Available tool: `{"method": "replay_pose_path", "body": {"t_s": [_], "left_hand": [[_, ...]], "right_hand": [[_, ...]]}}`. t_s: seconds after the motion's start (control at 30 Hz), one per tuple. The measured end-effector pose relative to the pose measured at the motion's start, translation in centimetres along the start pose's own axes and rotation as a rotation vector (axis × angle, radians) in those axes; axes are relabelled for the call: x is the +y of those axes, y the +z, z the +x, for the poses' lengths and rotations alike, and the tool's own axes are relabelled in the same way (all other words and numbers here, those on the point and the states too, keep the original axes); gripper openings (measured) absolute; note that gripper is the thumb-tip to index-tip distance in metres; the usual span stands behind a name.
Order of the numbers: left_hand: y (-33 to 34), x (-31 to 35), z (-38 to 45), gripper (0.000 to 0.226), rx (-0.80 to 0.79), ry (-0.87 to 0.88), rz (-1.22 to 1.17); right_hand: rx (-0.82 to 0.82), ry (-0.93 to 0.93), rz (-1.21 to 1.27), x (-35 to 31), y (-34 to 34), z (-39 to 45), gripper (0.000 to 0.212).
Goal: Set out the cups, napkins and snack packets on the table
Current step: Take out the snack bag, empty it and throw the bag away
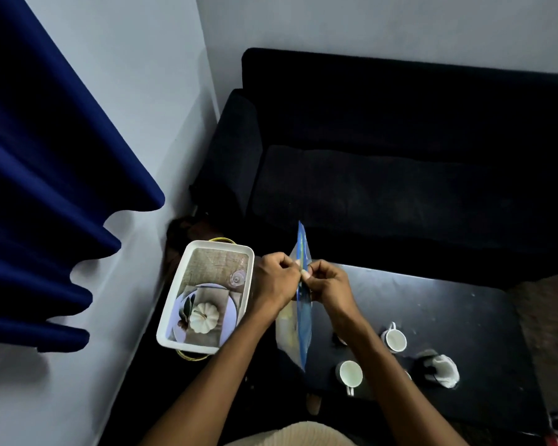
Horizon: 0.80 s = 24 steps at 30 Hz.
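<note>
A blue and clear snack packet (304, 320) hangs edge-on over the left end of the black table (448, 317). My left hand (276, 278) and my right hand (327, 281) both pinch its upper edge, one on each side. Two white cups stand on the table, one (394, 339) further back and one (350, 375) nearer to me. A white napkin (442, 368) lies crumpled to the right of the cups. A third item behind my right forearm is mostly hidden.
A white tray (174, 304) with a printed picture and gold handles rests left of the table. A dark sofa (384, 156) stands behind the table. A blue curtain (45, 188) hangs along the wall on the left.
</note>
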<state>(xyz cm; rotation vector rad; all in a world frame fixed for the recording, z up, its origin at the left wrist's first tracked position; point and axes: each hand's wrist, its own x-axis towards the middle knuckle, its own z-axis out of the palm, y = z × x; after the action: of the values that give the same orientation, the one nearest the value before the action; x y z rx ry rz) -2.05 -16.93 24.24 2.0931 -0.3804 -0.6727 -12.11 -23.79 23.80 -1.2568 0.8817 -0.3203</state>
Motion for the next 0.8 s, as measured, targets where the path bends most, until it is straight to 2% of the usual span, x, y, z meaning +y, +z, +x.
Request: {"method": "replay_pose_path", "body": {"t_s": [0.1,0.2,0.37,0.47,0.57,0.7,0.8], "left_hand": [[1.7,0.4,-0.1,0.014,0.018,0.02,0.015],[3.3,0.4,-0.2,0.022,0.077,0.067,0.049],[5.7,0.7,-1.1,0.028,-0.036,0.179,0.042],[6.9,0.7,-1.5,0.025,-0.012,0.188,0.036],[7.2,0.6,-1.5,0.031,0.035,0.165,0.019],[7.2,0.7,-1.3,0.024,0.072,0.163,0.038],[6.8,0.5,-0.9,0.027,0.069,0.238,0.006]], "right_hand": [[-0.039,-0.024,-0.032,0.2,-1.8,1.0,0.019],[0.009,-0.03,-0.049,0.7,-3.3,1.8,0.029],[0.13,-0.184,-0.268,1.2,-5.0,2.5,0.028],[0.162,-0.252,-0.369,0.7,-5.8,2.8,0.032],[0.091,-0.251,-0.355,0.6,-6.1,3.0,0.031],[-0.015,-0.177,-0.224,0.4,-5.7,3.0,0.026],[-0.025,-0.169,-0.236,0.4,-5.2,2.9,0.024]]}}
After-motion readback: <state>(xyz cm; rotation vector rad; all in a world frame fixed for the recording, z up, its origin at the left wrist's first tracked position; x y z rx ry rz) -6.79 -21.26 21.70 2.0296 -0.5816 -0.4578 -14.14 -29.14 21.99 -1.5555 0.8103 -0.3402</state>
